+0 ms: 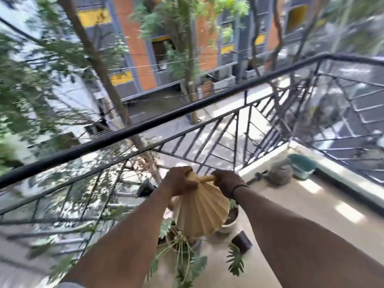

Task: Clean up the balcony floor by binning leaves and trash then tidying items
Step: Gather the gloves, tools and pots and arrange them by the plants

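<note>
Centre frame: left hand [180, 180] gripping pleated fan [202, 206] top | right hand [225, 182] clutching its wooden handle [206, 179] | fan hanging above potted plants [182, 242], likely being folded for tidying | railing [158, 119] behind.

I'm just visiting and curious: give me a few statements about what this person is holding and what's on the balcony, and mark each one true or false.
1. Both hands hold a pleated beige fan. True: the left hand grips its top edge and the right hand grips its wooden handle.
2. The fan lies on the floor. False: it is held up in the air above the potted plants.
3. A teal tub stands in the far corner of the balcony. True.
4. The right wrist is bare. False: it wears a dark band.
5. The railing is white. False: it is black.
</note>
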